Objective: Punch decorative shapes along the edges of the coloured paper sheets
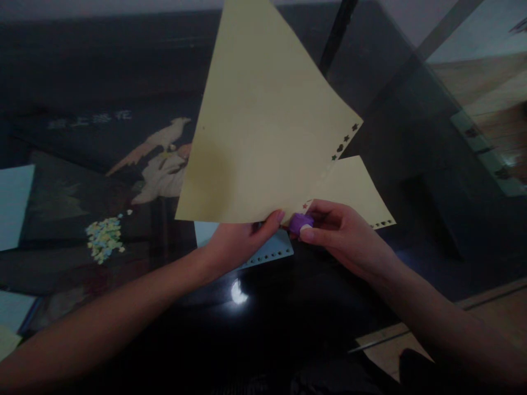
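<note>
A large yellow sheet of paper is held up above the dark table, with small star and other shapes cut along its right edge. My left hand pinches its lower edge, thumb on top. Close beside it, my right hand grips a small purple craft punch at the sheet's lower right corner. Part of the punch is covered by my fingers. Below lie another yellow sheet and a light blue sheet, both with cut-out shapes along an edge.
A pile of small paper cut-outs lies on the glossy table to the left. Pale blue paper rests at the far left, with more paper nearer. A bird picture shows on the tabletop.
</note>
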{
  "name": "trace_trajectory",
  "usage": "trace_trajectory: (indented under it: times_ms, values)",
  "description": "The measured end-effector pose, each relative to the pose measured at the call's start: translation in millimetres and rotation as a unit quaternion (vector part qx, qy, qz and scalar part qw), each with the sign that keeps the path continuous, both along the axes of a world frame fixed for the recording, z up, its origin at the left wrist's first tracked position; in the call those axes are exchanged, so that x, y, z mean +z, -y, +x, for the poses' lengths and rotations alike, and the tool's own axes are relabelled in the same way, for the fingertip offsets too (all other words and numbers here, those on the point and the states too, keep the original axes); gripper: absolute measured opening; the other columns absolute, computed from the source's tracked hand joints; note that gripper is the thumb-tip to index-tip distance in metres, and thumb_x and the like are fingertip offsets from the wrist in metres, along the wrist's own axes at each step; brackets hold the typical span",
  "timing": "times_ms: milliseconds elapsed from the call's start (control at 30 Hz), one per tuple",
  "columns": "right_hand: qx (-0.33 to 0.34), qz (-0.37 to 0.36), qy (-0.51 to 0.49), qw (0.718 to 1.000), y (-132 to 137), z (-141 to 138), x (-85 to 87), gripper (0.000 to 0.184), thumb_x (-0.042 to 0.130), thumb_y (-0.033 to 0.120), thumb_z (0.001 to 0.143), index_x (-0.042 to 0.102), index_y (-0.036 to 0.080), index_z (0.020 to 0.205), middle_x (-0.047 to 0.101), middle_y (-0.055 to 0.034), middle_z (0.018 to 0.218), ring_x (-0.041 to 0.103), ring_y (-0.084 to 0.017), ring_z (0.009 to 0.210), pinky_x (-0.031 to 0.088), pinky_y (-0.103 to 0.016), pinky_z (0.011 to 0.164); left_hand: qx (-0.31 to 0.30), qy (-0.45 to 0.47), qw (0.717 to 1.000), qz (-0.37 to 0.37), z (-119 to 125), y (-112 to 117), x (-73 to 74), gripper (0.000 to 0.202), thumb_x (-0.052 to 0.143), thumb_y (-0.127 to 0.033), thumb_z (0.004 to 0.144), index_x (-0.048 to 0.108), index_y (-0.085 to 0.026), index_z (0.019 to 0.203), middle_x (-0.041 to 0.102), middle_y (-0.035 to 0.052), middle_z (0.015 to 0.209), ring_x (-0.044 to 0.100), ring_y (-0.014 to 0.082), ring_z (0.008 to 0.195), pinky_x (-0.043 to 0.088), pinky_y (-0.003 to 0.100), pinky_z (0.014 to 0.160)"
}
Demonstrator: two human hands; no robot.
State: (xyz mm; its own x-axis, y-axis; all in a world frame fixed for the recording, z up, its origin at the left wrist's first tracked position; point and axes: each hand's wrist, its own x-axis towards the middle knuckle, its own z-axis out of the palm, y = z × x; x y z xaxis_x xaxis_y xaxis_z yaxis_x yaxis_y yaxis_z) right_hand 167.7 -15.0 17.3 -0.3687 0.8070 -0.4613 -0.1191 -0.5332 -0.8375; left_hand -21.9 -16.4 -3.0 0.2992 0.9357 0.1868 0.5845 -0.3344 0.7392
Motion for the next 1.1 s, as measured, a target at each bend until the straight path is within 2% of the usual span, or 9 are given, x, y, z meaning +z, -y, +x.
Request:
trace_trajectory:
  times_ms: [133, 333, 433, 633, 833, 1100]
  values:
    - [0.002, -0.001, -0.008, 1.0, -0.2, -0.6, 1.2, 0.025, 0.082, 0.022, 0.059, 0.067, 0.021, 0.079, 0.068, 0.0012, 0.079, 0.063, -0.011, 0.072, 0.051, -0.027, 0.075, 0.006, 0.001, 1.0, -0.001, 1.1, -0.9, 2.5, 0.033, 0.043, -0.035, 0.091, 0.064, -0.022, 0.068, 0.054, -0.0025, 0.045, 0.052, 0.0148, 0.047, 0.045, 0.029, 0.056]
    - [0.001, 0.0, -0.003, 1.0, -0.7, -0.4, 1.3, 0.025, 0.082, 0.023, 0.059, 0.067, 0.021, 0.079, 0.068, 0.0011, 0.079, 0.063, -0.012, 0.072, 0.051, -0.03, 0.076, 0.003, -0.004, 1.0, -0.005, 1.5, -0.8, 2.7, 0.037, 0.042, -0.036, 0.091, 0.063, -0.022, 0.065, 0.054, -0.002, 0.045, 0.053, 0.015, 0.047, 0.045, 0.029, 0.056]
    - [0.001, 0.003, -0.001, 1.0, -0.4, 0.2, 0.8, 0.027, 0.082, 0.023, 0.059, 0.066, 0.021, 0.08, 0.068, 0.0011, 0.079, 0.063, -0.012, 0.072, 0.051, -0.03, 0.076, 0.003, -0.004, 1.0, 0.001, 1.2, -0.5, 2.0, 0.034, 0.043, -0.036, 0.09, 0.065, -0.021, 0.069, 0.06, 0.0, 0.05, 0.058, 0.0164, 0.053, 0.048, 0.03, 0.061]
    - [0.009, 0.017, 0.012, 1.0, -0.3, 0.6, -0.3, 0.028, 0.082, 0.029, 0.06, 0.066, 0.02, 0.08, 0.069, -0.0003, 0.08, 0.063, -0.013, 0.072, 0.051, -0.03, 0.075, -0.006, 0.019, 1.0, -0.01, 1.3, -0.2, -0.1, 0.027, 0.044, -0.035, 0.09, 0.068, -0.022, 0.09, 0.071, 0.0034, 0.068, 0.067, 0.0187, 0.072, 0.053, 0.031, 0.068]
    - [0.011, 0.022, 0.004, 1.0, 0.8, 1.1, -1.5, 0.025, 0.081, 0.028, 0.062, 0.066, 0.02, 0.079, 0.069, 0.0002, 0.08, 0.063, -0.012, 0.073, 0.051, -0.028, 0.074, -0.006, 0.008, 1.0, -0.01, 1.1, 0.3, -0.4, 0.029, 0.043, -0.037, 0.09, 0.068, -0.022, 0.093, 0.073, 0.0052, 0.076, 0.069, 0.0195, 0.078, 0.055, 0.032, 0.068]
    - [0.02, 0.032, -0.014, 0.999, 0.5, 1.5, -4.1, 0.02, 0.08, 0.026, 0.065, 0.067, 0.021, 0.08, 0.069, 0.0013, 0.08, 0.063, -0.01, 0.073, 0.05, -0.025, 0.073, 0.001, 0.004, 1.0, 0.006, 1.0, 2.6, -3.0, 0.028, 0.044, -0.035, 0.09, 0.068, -0.023, 0.094, 0.072, 0.002, 0.067, 0.069, 0.019, 0.076, 0.056, 0.032, 0.071]
